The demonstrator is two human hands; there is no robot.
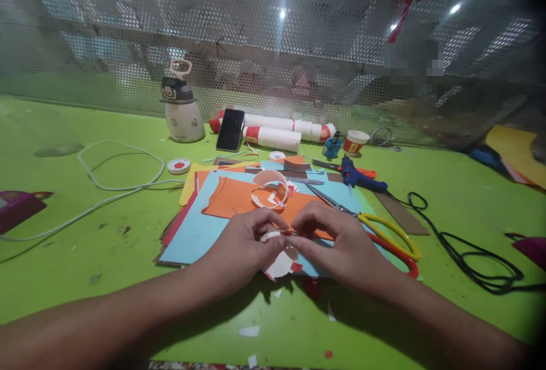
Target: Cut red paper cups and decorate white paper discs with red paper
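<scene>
Both of my hands meet over the front of a stack of coloured sheets. My left hand [245,248] pinches a white paper piece [279,265] with red patches, which looks cut from a paper cup. Opposite it, my right hand [341,242] has thumb and fingers closed at the upper edge of the same piece; a small red bit shows between the fingertips. Just beyond lies a paper cup ring [269,189] on an orange sheet [230,196]. Scissors [384,233] with yellow and red handles rest beside and partly behind my right hand.
A blue glue gun [362,177] with a black cord [460,256] lies right. Behind are a bottle [183,114], a phone [230,130], stacked paper cups [273,138] and a single cup [356,141]. A white cable [123,189] crosses the left. Paper scraps [249,331] lie in front.
</scene>
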